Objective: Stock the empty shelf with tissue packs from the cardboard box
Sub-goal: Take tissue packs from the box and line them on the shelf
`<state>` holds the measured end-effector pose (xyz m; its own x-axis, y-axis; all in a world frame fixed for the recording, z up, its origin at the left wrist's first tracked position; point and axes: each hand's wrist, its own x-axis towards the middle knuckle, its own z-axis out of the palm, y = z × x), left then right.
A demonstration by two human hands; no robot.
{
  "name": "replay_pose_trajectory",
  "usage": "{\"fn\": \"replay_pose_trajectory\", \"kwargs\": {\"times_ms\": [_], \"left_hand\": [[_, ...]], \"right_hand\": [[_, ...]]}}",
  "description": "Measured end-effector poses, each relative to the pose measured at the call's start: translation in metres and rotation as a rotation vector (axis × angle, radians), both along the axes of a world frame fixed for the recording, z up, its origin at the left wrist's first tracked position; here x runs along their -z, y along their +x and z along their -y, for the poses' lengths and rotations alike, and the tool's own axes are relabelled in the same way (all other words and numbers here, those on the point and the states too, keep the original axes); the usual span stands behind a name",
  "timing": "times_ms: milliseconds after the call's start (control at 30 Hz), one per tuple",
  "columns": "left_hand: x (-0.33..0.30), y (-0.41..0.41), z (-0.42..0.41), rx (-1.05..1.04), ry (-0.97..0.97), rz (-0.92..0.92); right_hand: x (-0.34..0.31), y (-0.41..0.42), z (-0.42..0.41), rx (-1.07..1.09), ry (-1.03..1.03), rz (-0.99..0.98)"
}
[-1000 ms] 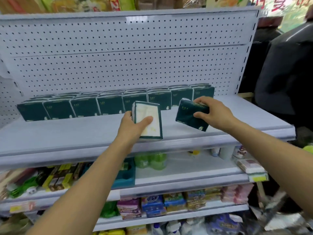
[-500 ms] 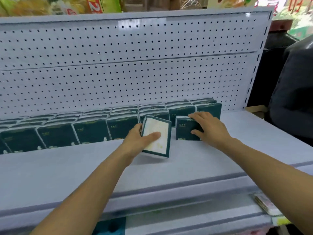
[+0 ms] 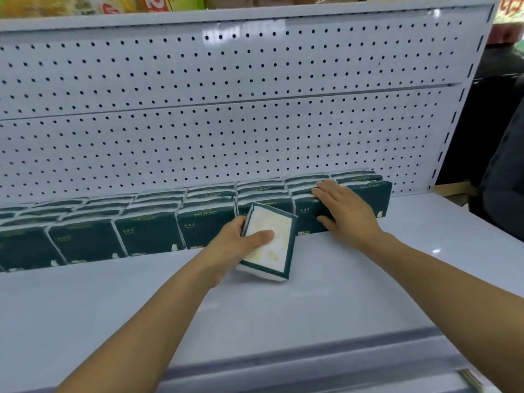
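Left hand (image 3: 236, 245) grips tilted tissue pack (image 3: 268, 242) — right hand (image 3: 344, 214), at its 2 o'clock, flat, fingers straight, pressing shelved pack (image 3: 309, 219).

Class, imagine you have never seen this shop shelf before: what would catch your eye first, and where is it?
First, the tissue pack with the pale face, tilted, gripped by the left hand at the centre of the white shelf. Next, the long row of dark green packs standing along the pegboard back panel. The right hand lies flat, fingers straight, on the packs at the row's right end.
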<state>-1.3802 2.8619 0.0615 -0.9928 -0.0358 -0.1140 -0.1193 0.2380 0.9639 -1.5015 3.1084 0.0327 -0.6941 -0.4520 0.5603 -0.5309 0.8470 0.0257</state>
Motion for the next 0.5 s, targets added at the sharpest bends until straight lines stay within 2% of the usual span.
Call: {"fn": "replay_pose_trajectory", "kwargs": {"times_ms": [133,200,333,400,433,500], "left_hand": [[-0.002,0.002,-0.001,0.007,0.050,0.047],[-0.004,0.004,-0.003,0.027,0.153,0.072],[-0.017,0.010,-0.015,0.017,0.452,0.086],[-0.023,0.015,-0.019,0.051,0.513,0.118],[-0.025,0.017,-0.019,0.074,0.493,0.134],[-0.024,0.019,-0.016,0.062,0.371,0.129]], "right_hand": [[-0.003,0.008,0.005,0.017,-0.005,-0.092],[-0.008,0.023,0.010,-0.122,-0.042,-0.119],[-0.012,0.052,0.019,-0.430,0.040,-0.143],[-0.015,0.063,0.018,-0.501,-0.156,-0.087],[-0.019,0.071,0.018,-0.502,-0.324,0.018],[-0.029,0.088,0.019,-0.476,-0.699,0.387]]}}
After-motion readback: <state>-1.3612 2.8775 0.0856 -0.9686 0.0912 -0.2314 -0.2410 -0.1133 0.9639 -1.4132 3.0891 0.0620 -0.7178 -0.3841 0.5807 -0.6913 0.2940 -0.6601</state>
